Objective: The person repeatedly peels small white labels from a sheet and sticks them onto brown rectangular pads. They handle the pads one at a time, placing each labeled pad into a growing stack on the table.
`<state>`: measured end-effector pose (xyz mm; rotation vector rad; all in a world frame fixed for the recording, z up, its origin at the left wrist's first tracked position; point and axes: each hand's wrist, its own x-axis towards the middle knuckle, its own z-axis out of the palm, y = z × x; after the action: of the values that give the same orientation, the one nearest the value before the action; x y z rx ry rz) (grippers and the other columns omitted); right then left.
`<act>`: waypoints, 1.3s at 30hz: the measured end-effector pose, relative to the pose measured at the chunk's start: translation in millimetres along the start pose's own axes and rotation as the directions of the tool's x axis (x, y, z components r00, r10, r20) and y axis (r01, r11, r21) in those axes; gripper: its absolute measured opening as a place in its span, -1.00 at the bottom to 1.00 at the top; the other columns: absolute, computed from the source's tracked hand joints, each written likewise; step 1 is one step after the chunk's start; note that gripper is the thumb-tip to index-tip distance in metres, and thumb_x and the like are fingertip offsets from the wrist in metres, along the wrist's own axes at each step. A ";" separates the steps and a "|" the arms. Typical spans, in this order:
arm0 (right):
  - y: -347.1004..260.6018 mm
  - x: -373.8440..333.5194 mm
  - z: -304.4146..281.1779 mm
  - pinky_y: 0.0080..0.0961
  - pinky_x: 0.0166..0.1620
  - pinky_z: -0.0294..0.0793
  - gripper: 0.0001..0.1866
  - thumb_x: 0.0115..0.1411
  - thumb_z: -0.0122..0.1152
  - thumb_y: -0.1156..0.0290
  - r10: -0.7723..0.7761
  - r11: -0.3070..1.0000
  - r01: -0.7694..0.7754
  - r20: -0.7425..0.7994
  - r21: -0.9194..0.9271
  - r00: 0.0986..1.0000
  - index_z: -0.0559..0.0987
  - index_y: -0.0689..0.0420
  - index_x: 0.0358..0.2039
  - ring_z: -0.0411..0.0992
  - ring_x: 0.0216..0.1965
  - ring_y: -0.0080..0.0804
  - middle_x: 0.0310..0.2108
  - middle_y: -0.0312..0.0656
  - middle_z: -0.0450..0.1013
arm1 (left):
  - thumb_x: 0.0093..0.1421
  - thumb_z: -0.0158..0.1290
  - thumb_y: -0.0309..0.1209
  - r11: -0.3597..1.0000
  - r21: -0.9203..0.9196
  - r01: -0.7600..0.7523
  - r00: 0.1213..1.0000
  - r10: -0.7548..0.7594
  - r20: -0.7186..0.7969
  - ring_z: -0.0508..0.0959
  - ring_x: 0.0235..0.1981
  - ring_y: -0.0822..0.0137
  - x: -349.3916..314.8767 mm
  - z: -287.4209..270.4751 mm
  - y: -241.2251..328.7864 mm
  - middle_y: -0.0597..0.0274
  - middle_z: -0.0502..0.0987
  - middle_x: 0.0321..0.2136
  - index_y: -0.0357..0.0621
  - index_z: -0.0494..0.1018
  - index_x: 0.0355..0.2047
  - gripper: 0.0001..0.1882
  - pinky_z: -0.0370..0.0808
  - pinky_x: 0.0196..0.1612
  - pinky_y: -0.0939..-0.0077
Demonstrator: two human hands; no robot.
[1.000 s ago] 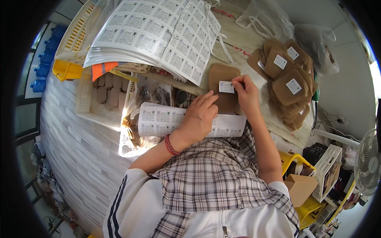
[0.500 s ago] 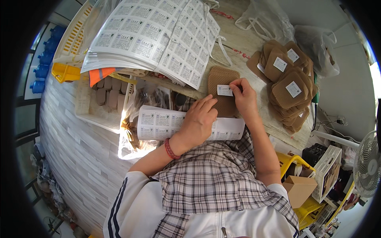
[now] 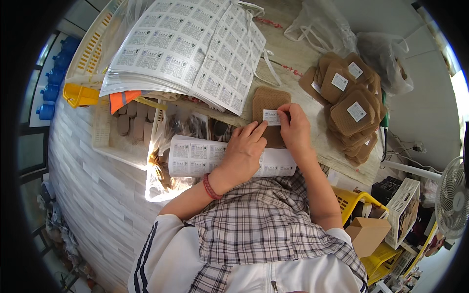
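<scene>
A brown textured pad with rounded corners (image 3: 270, 97) lies in front of me at the table's near edge. On it is a small white printed label (image 3: 272, 117). My right hand (image 3: 296, 129) is closed, pinching the label's right edge between thumb and fingers. My left hand (image 3: 243, 152) lies across a curved sheet of labels (image 3: 195, 157), its fingers stretched out and an index fingertip at the label's left corner. That sheet covers the near part of the pad. To the right, several similar brown pads (image 3: 348, 111) are piled up, some bearing white labels.
A thick stack of label sheets (image 3: 171, 46) tied with white string fills the table's left side. Clear plastic bags (image 3: 322, 24) lie at the back right. Below left stands a crate (image 3: 102, 132) of rounded pieces. A cardboard box (image 3: 367, 234) and a fan (image 3: 454, 200) are at right.
My left index finger has moved onto the label's left corner. The label now sits lower and flatter against the pad, with my right hand still at its right edge.
</scene>
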<state>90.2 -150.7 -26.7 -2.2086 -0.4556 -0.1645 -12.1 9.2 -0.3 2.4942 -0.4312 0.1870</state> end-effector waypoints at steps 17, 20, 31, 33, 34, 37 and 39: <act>6.2 -11.6 14.9 -0.31 -0.37 0.50 -0.89 0.14 0.34 0.42 -0.012 0.983 -0.039 -0.276 -0.178 0.961 0.65 0.03 -0.29 0.51 -0.32 -0.23 -0.24 -0.26 0.47 | 0.05 0.06 -0.55 1.000 0.024 0.015 1.000 -0.015 0.019 0.36 0.07 -0.04 7.0 0.9 -3.0 -0.18 0.33 0.22 -0.32 0.43 -0.50 -0.94 0.31 0.14 0.09; 6.1 -8.6 17.4 -0.34 -0.36 0.47 -0.95 0.11 0.36 0.43 -0.028 0.988 -0.018 -0.294 -0.155 0.955 0.64 0.04 -0.39 0.49 -0.34 -0.23 -0.29 -0.28 0.47 | 0.05 0.07 -0.55 1.000 0.018 -0.005 1.000 0.005 -0.011 0.37 0.06 -0.03 6.0 3.2 -6.6 -0.19 0.33 0.23 -0.32 0.44 -0.50 -0.93 0.30 0.14 0.10; 8.7 -10.2 -17.9 -0.30 -0.36 0.50 -0.90 0.24 0.19 0.50 -0.013 1.000 0.006 -0.329 -0.020 0.944 0.50 0.15 -0.23 0.52 -0.45 -0.12 -0.45 -0.08 0.52 | 0.12 0.08 -0.54 0.998 -0.066 0.000 1.000 -0.002 -0.029 0.21 0.31 -0.21 -2.9 11.0 -8.4 -0.24 0.31 0.23 -0.26 0.44 -0.47 -0.94 0.17 0.28 -0.05; -1.0 -3.7 -55.6 -0.34 -0.35 0.52 -0.90 0.26 0.15 0.51 -0.078 0.995 0.042 -0.430 -0.093 0.900 0.50 0.16 -0.21 0.55 -0.44 -0.15 -0.44 -0.08 0.53 | 0.11 0.13 -0.54 0.997 -0.076 -0.007 0.998 0.003 -0.057 0.25 0.28 -0.18 -3.1 11.0 -11.0 -0.17 0.35 0.19 -0.25 0.45 -0.45 -0.93 0.19 0.28 -0.02; -0.4 1.9 -79.6 -0.37 -0.35 0.53 -0.89 0.27 0.14 0.53 -0.126 0.985 0.049 -0.493 -0.166 0.861 0.50 0.16 -0.19 0.56 -0.43 -0.18 -0.43 -0.09 0.54 | 0.11 0.13 -0.54 0.997 -0.079 -0.018 0.996 0.011 -0.085 0.29 0.24 -0.14 -3.1 11.0 -11.4 -0.13 0.39 0.14 -0.25 0.46 -0.45 -0.94 0.22 0.25 0.01; 15.7 23.8 -148.9 -0.22 -0.25 0.55 -0.75 0.25 0.19 0.54 -0.080 0.918 -0.180 -0.609 -0.353 0.789 0.50 0.12 -0.05 0.56 -0.35 -0.11 -0.33 -0.08 0.56 | 0.11 0.15 -0.52 0.987 -0.155 0.047 0.997 -0.057 -0.059 0.44 0.02 0.01 -0.4 -0.1 -2.6 0.01 0.49 -0.11 -0.25 0.49 -0.44 -0.93 0.35 0.07 0.15; 5.7 21.4 -168.4 -0.14 -0.12 0.53 -0.63 0.21 0.22 0.55 -0.131 0.812 -0.248 -0.579 -0.528 0.805 0.47 0.09 0.04 0.55 -0.21 -0.08 -0.22 -0.07 0.56 | 0.11 0.16 -0.51 0.959 -0.251 0.127 0.990 -0.137 -0.022 0.49 -0.18 0.08 1.5 -10.2 7.6 0.08 0.49 -0.29 -0.26 0.50 -0.44 -0.93 0.41 -0.09 0.23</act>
<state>118.7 -279.1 80.7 -2.5823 0.0483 -1.0653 -13.7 8.9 12.4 2.2576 -0.2527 0.1194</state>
